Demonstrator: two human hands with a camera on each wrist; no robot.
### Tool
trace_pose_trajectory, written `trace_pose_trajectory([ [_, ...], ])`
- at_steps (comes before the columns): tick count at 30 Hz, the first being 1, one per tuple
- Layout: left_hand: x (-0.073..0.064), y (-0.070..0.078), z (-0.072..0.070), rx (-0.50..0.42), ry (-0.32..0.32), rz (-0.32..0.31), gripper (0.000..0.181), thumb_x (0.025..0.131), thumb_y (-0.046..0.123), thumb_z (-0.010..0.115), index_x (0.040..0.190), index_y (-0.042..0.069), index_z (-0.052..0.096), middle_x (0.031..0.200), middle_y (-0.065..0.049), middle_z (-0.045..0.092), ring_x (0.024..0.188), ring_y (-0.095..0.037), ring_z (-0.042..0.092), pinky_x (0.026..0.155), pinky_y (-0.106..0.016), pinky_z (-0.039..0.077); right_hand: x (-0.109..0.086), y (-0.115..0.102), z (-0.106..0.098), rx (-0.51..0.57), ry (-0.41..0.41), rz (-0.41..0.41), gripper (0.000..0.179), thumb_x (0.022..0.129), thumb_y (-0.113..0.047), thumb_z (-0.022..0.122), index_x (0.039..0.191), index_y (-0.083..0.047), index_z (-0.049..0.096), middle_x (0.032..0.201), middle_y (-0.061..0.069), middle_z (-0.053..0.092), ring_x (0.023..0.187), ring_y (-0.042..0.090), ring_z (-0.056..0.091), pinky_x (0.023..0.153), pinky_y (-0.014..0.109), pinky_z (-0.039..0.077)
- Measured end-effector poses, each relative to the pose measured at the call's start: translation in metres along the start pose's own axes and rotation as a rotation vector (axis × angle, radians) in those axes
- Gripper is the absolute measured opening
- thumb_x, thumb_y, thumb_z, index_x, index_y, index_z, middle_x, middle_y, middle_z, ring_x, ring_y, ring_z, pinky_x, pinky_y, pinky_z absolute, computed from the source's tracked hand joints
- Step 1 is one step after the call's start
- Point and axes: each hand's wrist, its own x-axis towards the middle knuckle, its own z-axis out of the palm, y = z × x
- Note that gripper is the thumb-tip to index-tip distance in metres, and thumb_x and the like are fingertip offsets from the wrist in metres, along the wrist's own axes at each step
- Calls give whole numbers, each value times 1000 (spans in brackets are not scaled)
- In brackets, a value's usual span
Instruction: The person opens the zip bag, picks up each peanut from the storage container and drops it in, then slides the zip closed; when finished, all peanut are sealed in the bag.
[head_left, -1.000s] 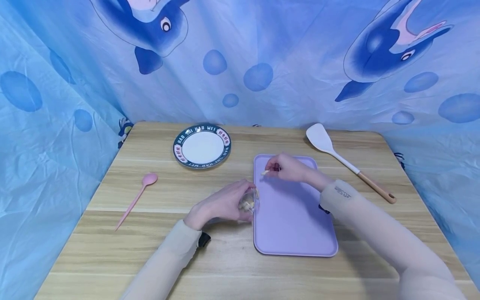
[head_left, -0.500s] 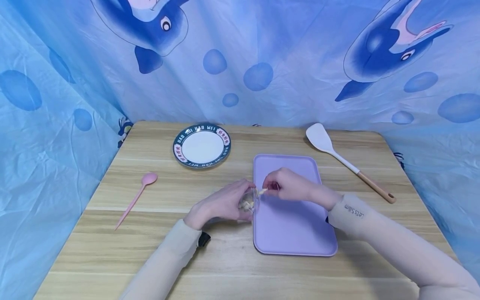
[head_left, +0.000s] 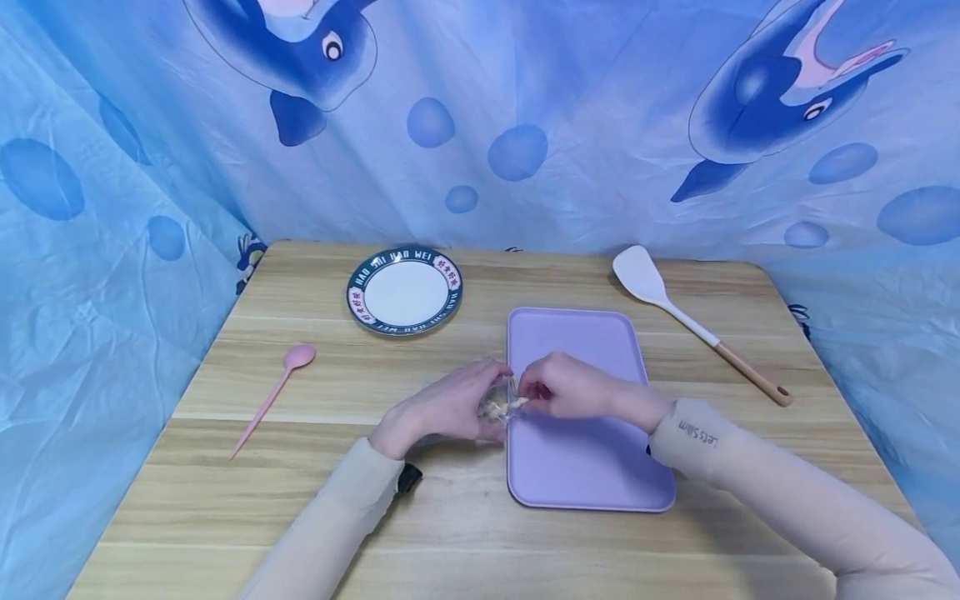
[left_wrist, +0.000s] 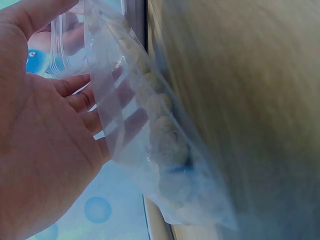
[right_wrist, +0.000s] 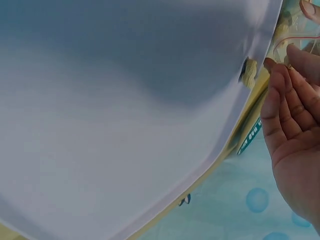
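Observation:
My left hand [head_left: 457,404] grips a clear zip bag [head_left: 492,400], its mouth facing right at the tray's left edge. Inside, the left wrist view shows several pale, lumpy peanuts in their shells [left_wrist: 160,105]. My right hand [head_left: 573,387] is at the bag's mouth with thumb and fingertips pinched together. A pale peanut [head_left: 518,402] shows at those fingertips in the head view. In the right wrist view, one peanut [right_wrist: 249,73] appears over the tray's rim beside the fingers. The bag's plastic and my fingers partly hide what is pinched.
A lilac tray [head_left: 592,475] lies under my right hand. Behind and to the left stands a round plate [head_left: 405,293] with a green patterned rim. A pink spoon [head_left: 279,387] lies at left, and a white spatula [head_left: 660,296] with a wooden handle at right.
My right hand has come from over the upper part of the tray toward me and left, to the bag's mouth, with the peanut at its fingertips. My left hand and the bag have stayed put.

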Motion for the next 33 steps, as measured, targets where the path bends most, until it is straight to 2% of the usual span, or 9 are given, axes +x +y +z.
trace_pose_trajectory([
  [5,1,0,1,-2,-1,1,85,72,32,88,142,9,46,121,-1,56,105,-13,54,92,-31,47,2,-4,2,-60,-5,-13,6,84,-9,77,90,-11,74,75,-12,62,65,1,55,61,19,50],
  [11,1,-1,2,3,-3,0,83,72,32,88,141,11,46,122,0,56,106,-12,54,94,-31,47,5,-10,3,-123,-19,-14,6,84,-9,77,88,-12,74,77,-10,64,67,1,56,64,20,50],
  [18,1,1,2,4,-7,-4,82,73,33,88,140,12,46,121,0,56,104,-13,54,90,-30,47,10,-16,10,-213,-36,-4,7,85,-12,77,88,-17,74,80,-11,65,70,3,55,65,22,50],
  [29,0,1,1,5,-15,-18,82,73,33,88,140,12,46,124,2,54,112,-14,53,101,-33,44,16,-19,17,-164,-53,-28,9,86,-12,76,82,-19,73,68,-17,56,59,0,49,55,19,44],
  [33,0,1,0,14,-11,-19,82,73,35,88,139,11,47,122,2,55,110,-14,53,98,-33,45,17,-17,19,-150,-55,-42,8,87,-13,76,82,-18,72,67,-17,55,58,-1,47,54,18,42],
])
